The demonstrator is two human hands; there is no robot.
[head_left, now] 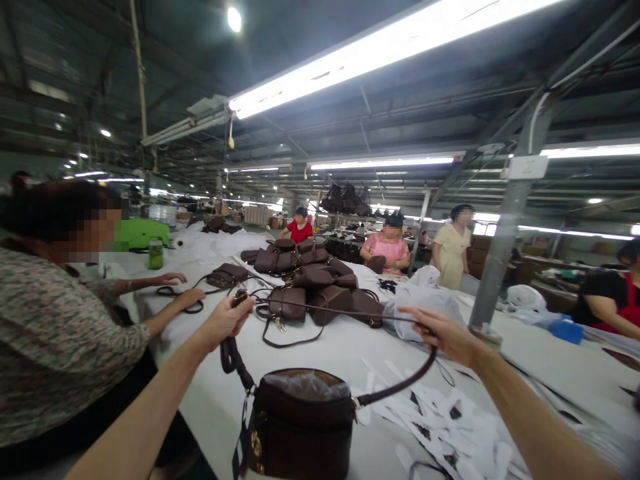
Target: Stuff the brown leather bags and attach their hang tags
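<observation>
A dark brown handbag stands upright in front of me, its top open with clear plastic stuffing showing inside. Its long strap is drawn out nearly level between my hands. My left hand is closed around the strap near a small buckle, and a folded length of strap hangs below it. On the other side, my right hand grips the strap between thumb and fingers, where it curves down to the bag's right ring. Gold-coloured hardware hangs on the bag's left front.
Several brown bags lie heaped across the white table. White scraps cover its right front. A co-worker at left has both hands by another bag. A plastic bag and a metal post stand right.
</observation>
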